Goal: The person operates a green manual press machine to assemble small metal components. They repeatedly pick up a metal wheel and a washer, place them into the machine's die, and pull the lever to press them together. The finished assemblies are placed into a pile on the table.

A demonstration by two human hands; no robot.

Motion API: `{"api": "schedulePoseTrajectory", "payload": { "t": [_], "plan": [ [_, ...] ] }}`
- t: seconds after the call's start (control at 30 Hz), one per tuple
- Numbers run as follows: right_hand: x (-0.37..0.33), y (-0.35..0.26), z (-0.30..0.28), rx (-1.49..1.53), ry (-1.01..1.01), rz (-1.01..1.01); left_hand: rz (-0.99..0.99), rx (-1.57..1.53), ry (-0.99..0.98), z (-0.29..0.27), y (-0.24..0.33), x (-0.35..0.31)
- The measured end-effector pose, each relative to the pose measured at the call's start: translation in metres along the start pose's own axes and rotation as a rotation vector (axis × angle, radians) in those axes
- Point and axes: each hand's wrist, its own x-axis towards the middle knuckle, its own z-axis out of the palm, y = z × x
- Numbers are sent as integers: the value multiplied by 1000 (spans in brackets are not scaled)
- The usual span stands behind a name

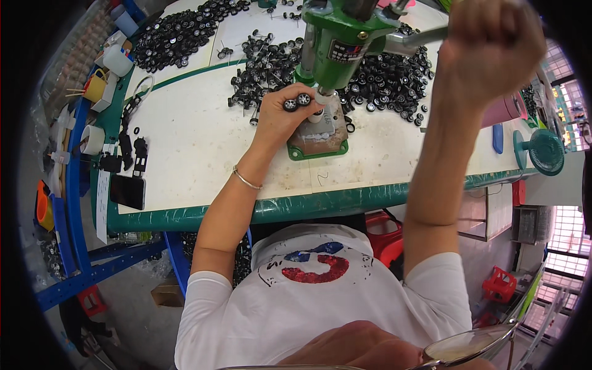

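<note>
Near: your right hand, blurred, looks fisted round the end of the lever, up and right of the green press. Your left hand is nearer the ram tip, fingers curled closed on two black wheels, side by side, just left of the tip, faces toward you. Any axle's line: can't tell. Below, base plate. Farther: heaped wheels on the table.

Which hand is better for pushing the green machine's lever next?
Probably the right hand: it is at the lever and looks closed around its end. The left hand is beside the green machine, already holding two small black wheels.
</note>
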Motion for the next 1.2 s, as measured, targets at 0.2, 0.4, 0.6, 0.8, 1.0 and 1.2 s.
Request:
{"api": "schedulePoseTrajectory", "payload": {
  "t": [0.2, 0.4, 0.6, 0.8, 1.0, 1.2],
  "plan": [
    [-10, 1, -1, 83, 83, 91, -59, -47, 9, 1, -5, -5],
    [14, 13, 4, 53, 21, 305, -81, -11, -83, 1, 0, -7],
    [57, 110, -19, 173, -48, 633, -261, -428, 150, -1, 9, -5],
    [27, 76, -15, 148, 17, 757, -401, -47, 165, -55, 13, -11],
    [-66, 93, -109, -475, -271, 905, -177, 708, 50, -94, -14, -38],
    [-176, 71, -138, -1056, -793, 752, -86, 527, 68, -92, -14, -41]
  ]
}}
